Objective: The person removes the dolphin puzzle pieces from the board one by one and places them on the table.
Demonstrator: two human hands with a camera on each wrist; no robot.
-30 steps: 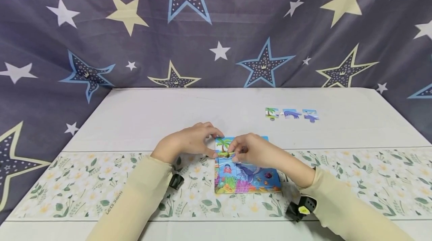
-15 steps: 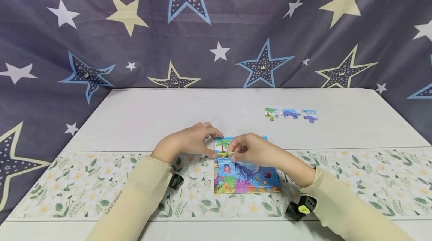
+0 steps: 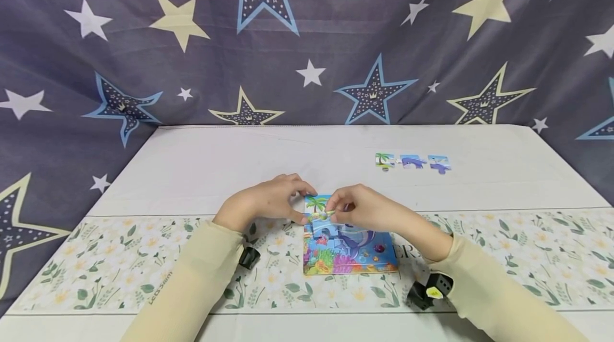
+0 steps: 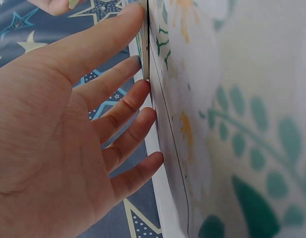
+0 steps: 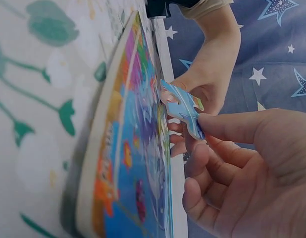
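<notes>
A jigsaw board (image 3: 352, 267) with an undersea picture lies on the table in the head view. My right hand (image 3: 366, 209) pinches a blue puzzle piece (image 5: 182, 106) between thumb and fingers. That piece is tilted and raised off the board's upper left part, as the right wrist view shows. My left hand (image 3: 273, 198) rests at the board's left edge, thumb and fingertips touching it near the top left corner. Its fingers are spread in the left wrist view. Part of the board's upper right is hidden behind the right hand.
Farther back on the white table lie three loose pieces: one with a palm tree (image 3: 384, 160), one with a dolphin (image 3: 412, 161), and one with a purple shape (image 3: 438, 163). A flowered cloth strip (image 3: 144, 257) runs under the board. A starry curtain (image 3: 307, 38) hangs behind.
The right hand has lifted and tilted the puzzle piece up from the board, so its blue face now shows and partly covers the crab. The left hand has stayed in place.
</notes>
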